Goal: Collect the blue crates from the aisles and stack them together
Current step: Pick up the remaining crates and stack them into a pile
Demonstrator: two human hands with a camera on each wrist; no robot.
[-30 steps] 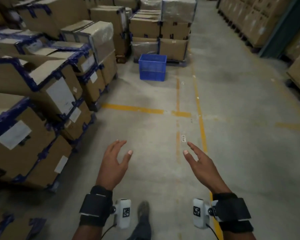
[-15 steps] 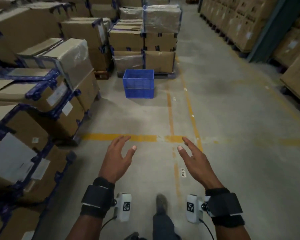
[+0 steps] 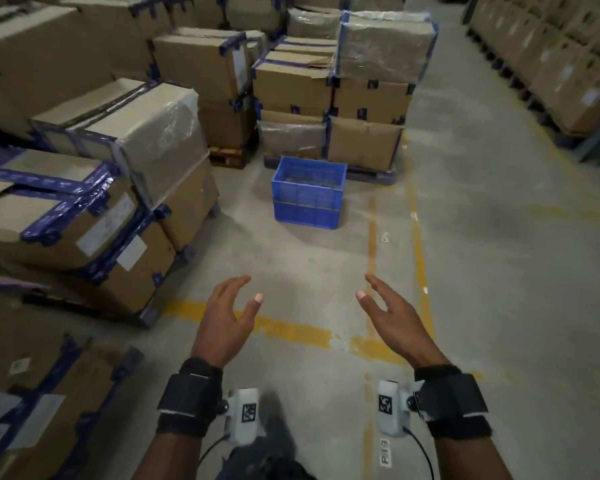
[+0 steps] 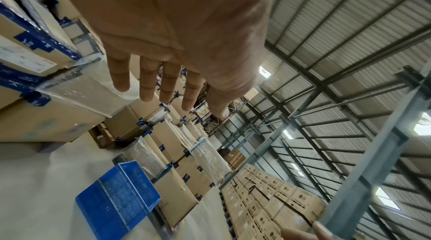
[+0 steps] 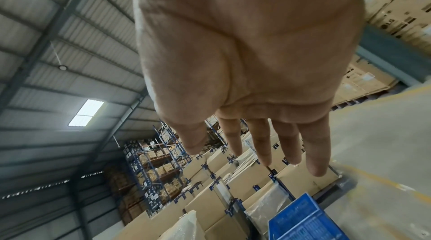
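A blue plastic crate [image 3: 307, 192] stands on the concrete floor ahead, in front of a pallet of cardboard boxes. It shows low in the left wrist view as the crate [image 4: 116, 201] and at the bottom of the right wrist view as the crate [image 5: 303, 222]. My left hand [image 3: 227, 313] and right hand [image 3: 388, 315] are held out in front of me, palms facing each other, fingers straight and spread, holding nothing. Both hands are well short of the crate.
Stacked cardboard boxes with blue tape [image 3: 94, 188] line the left side. A pallet stack [image 3: 343, 91] stands behind the crate, and more boxes [image 3: 561, 64] run along the right. Yellow floor lines [image 3: 291, 329] cross the aisle. My foot [image 3: 274, 424] shows below.
I have walked forward along the aisle; the crate is nearer and larger, and the yellow cross line now lies under my hands. Both hands stay spread and empty.
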